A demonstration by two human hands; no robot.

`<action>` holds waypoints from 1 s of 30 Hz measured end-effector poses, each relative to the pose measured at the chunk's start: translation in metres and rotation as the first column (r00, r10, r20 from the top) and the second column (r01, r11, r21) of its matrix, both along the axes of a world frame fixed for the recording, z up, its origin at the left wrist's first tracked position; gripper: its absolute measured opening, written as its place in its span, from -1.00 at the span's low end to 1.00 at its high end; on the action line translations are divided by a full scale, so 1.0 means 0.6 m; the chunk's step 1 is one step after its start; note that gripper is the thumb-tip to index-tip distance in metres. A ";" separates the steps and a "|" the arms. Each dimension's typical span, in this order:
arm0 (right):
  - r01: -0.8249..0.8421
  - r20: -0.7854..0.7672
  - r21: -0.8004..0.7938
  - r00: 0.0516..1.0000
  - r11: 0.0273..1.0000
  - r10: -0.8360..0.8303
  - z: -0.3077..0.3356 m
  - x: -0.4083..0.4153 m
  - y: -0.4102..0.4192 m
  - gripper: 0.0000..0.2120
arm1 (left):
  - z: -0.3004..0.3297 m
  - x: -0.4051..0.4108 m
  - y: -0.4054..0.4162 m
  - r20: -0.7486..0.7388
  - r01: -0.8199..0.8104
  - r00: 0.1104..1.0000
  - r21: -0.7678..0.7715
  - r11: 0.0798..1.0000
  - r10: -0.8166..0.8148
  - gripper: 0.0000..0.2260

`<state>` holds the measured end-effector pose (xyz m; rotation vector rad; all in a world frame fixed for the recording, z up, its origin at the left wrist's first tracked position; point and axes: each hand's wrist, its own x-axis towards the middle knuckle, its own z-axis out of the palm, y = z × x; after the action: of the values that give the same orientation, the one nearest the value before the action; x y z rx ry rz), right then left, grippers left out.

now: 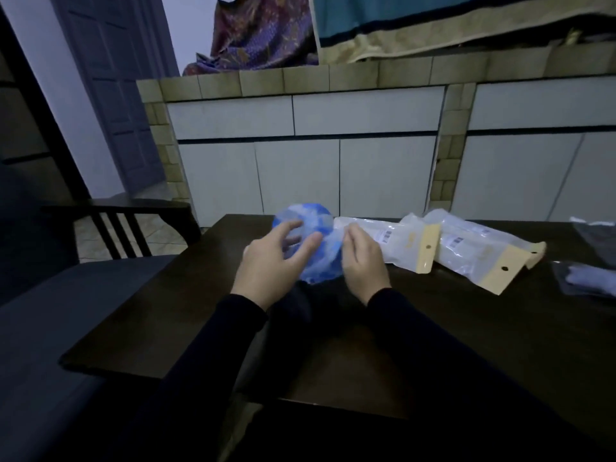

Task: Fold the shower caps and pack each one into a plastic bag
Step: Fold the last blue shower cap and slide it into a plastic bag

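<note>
Blue shower cap mid-fold over a dark table

L hand has fingers spread, resting loosely against the cap; R hand pinches its edge, fingers curled. Cap's bunched up btwn both hands. Two packed plastic bags lie just to the right w/ barcode labels.

Dim room (tiled counter), dark table.
</note>
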<state>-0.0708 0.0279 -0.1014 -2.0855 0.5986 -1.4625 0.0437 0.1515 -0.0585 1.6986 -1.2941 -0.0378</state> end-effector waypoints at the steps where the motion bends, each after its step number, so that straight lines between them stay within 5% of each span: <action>1: 0.033 0.026 0.077 0.999 0.996 -0.036 0.008 -0.013 -0.004 -0.77 | 0.002 -0.013 -0.002 -0.013 0.106 0.994 -0.018 0.994 -0.106 -0.46; 5: 0.108 0.122 0.295 0.981 0.949 -0.150 0.040 -0.054 -0.023 -0.69 | -0.001 -0.043 -0.016 0.209 0.249 0.948 -0.012 0.968 -0.241 -0.50; 7: 0.045 0.193 0.412 0.972 0.910 -0.135 0.056 -0.075 -0.035 -0.72 | 0.000 -0.044 -0.025 0.167 0.262 0.955 -0.078 0.962 -0.246 -0.63; 11: -0.193 0.266 0.618 0.964 0.762 0.029 0.072 -0.115 -0.057 -0.80 | 0.022 -0.049 -0.052 0.003 0.020 1.000 -0.184 0.983 -0.020 -0.88; 14: -0.320 0.249 0.786 0.947 0.530 0.203 0.083 -0.145 -0.061 -0.54 | 0.056 -0.059 -0.083 -0.030 -0.127 0.992 -0.121 0.985 0.124 -0.79; 16: -0.239 0.133 0.757 0.968 0.609 0.214 0.083 -0.156 -0.071 -0.52 | 0.073 -0.064 -0.095 0.056 -0.211 0.976 0.010 0.978 0.210 -0.70; 18: -0.096 0.044 0.669 0.995 0.737 0.090 0.078 -0.169 -0.086 -0.70 | 0.075 -0.062 -0.101 0.117 -0.265 0.960 0.102 0.959 0.253 -0.64; 22: 0.222 -0.206 0.584 0.971 0.780 -0.123 0.052 -0.191 -0.106 -0.71 | 0.049 -0.043 -0.104 -0.029 -0.189 0.981 0.119 0.975 0.193 -0.56; 25: 0.444 -0.437 0.428 0.864 0.787 -0.249 0.057 -0.183 -0.089 -0.81 | 0.037 -0.043 -0.107 -0.180 -0.005 0.983 0.118 0.993 0.026 -0.74; 27: 0.437 -0.368 0.250 0.868 0.864 -0.333 0.077 -0.176 -0.062 -0.63 | 0.041 -0.050 -0.108 -0.146 0.030 0.989 0.108 0.994 -0.014 -0.84; 30: 0.115 -0.232 0.080 0.968 0.990 -0.093 0.114 -0.157 -0.031 -0.51 | 0.058 -0.059 -0.109 0.081 -0.033 0.996 0.062 0.998 0.028 -0.84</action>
<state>-0.1651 0.0096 -0.0333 -2.1925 0.8603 -1.2320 0.0081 0.0862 -0.0239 1.7888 -1.3382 0.0074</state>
